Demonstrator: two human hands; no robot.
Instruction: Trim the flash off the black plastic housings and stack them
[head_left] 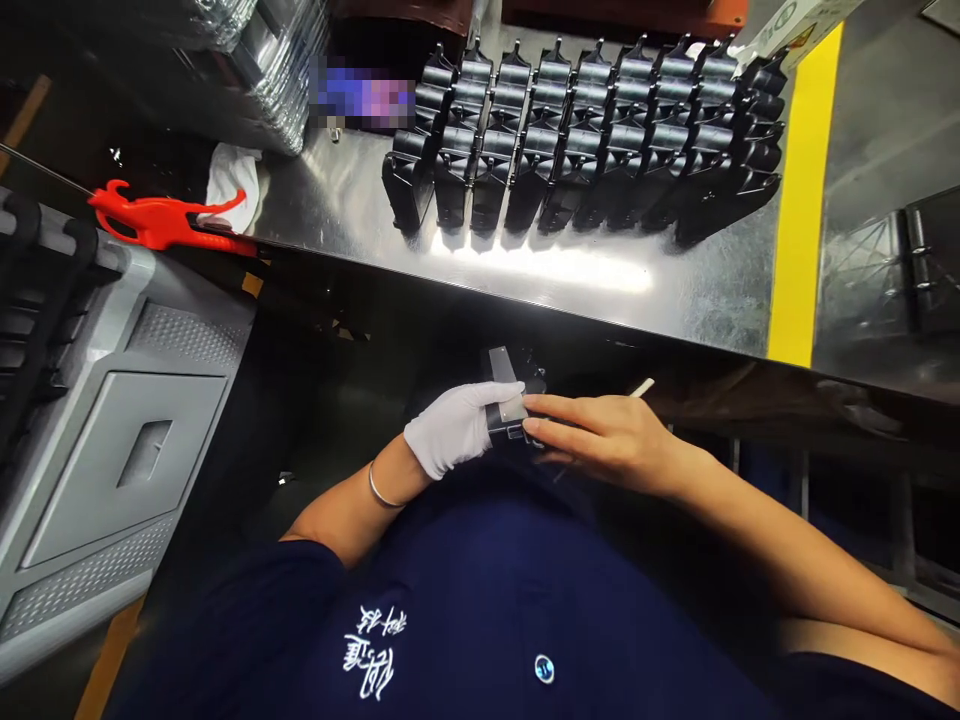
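In front of my body, my left hand (450, 430), in a white glove, is closed around a black plastic part (504, 424). A flat grey strip (500, 366) lies along the part's top, with my left thumb pressing on it. My bare right hand (619, 440) meets the part from the right, index and middle fingertips at its edge. A thin pale stick (643, 387) pokes out behind the right knuckles and seems to be held in that hand; its other end is mostly hidden.
Several similar black parts (540, 150) stand in rows on the metal bench (337, 200). A red air gun (165, 222) and white cloth (234, 185) lie at the left, above a grey plastic crate (124, 470). Yellow tape (806, 200) crosses the bench at the right.
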